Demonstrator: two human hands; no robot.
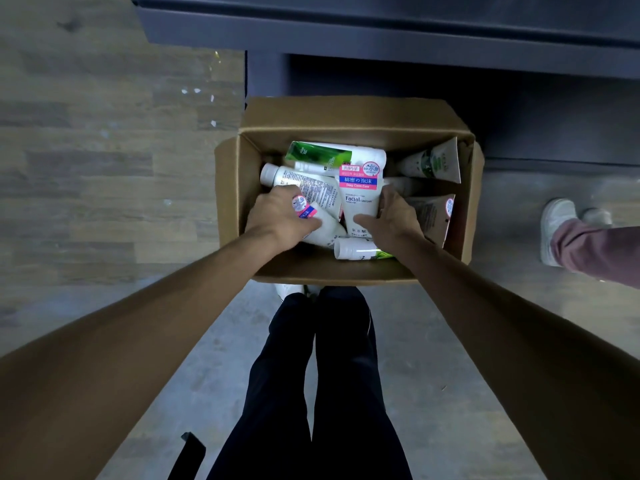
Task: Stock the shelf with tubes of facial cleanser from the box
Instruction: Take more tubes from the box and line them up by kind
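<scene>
A: Item one, the shelf (381,32): dark unit, stood above and behind the carton. Item two, cardboard box (239,202): open on the floor, set against the unit's base, tubes heaped loose inside.

B: Hands?

A: Both were down in the box. Left hand (280,216) was wrapped round a white tube with pink and blue label (320,226), fingers curled over it. Right hand (391,220) gripped the Facial cleanser tube (358,192) at its lower end, thumb across the front, fingers behind.

B: Best handling, by your reckoning?

A: Lift each straight up, one per hand. The heap was interlocked, so a sideways drag would likely snag neighbours. Hold at the body, not the crimped end, so the tubes reach the shelf facing out.

B: Remaining stock?

A: Green tube (318,154) at the back; printed-back tube (304,183) lying crosswise, partly under the left hand; two beige tubes (433,164) against the right wall; a white cap (349,249) near the front edge.

B: Obstructions?

A: The raised right flap (476,188) stood close to the right wrist. A second person's shoe (557,226) rested on the floor to the right, apart from the box.
</scene>
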